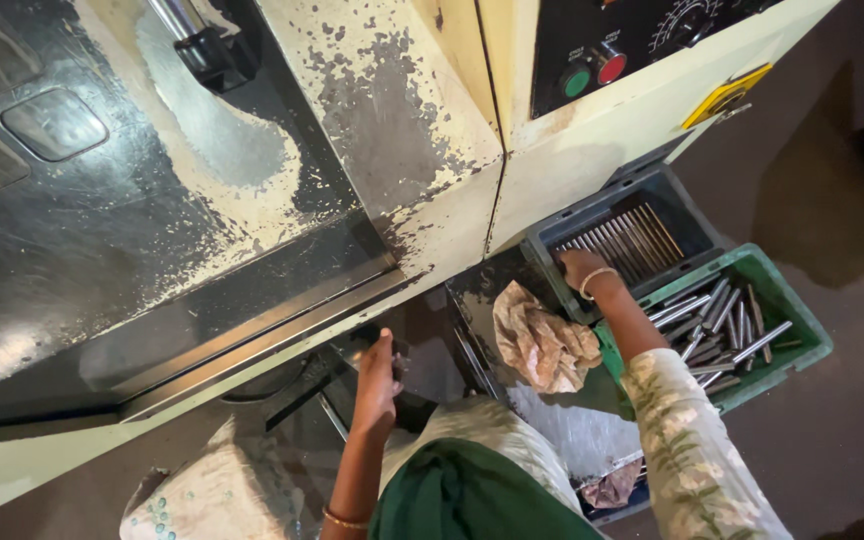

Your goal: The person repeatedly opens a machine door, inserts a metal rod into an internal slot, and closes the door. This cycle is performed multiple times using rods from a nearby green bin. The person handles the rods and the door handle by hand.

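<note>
Head view is looking down past a large cream machine cabinet point(432, 130) with badly chipped paint, its dark sliding door point(102, 230) filling the frame from nine to twelve o'clock. At one o'clock a black control panel point(632, 40) is showing a green button point(577, 82) and a red button point(611, 68). Dark concrete floor point(842, 250) is spreading out at three o'clock.

Right hand point(582, 268) is reaching into a grey crate point(552, 240) of thin metal rods point(627, 240), which are lying side by side in a neat row; whether its fingers are gripping a rod cannot be told. Just beside it, at four o'clock, a green crate point(797, 310) is holding more steel rods point(722, 330), these jumbled at crossing angles, bright and smooth. A crumpled brownish rag point(542, 345) is resting between the hands on an oily dark ledge point(472, 300). Left hand point(379, 380) is pressing against a dark part point(407, 405) low on the machine at six o'clock, fingers curled around it.
</note>
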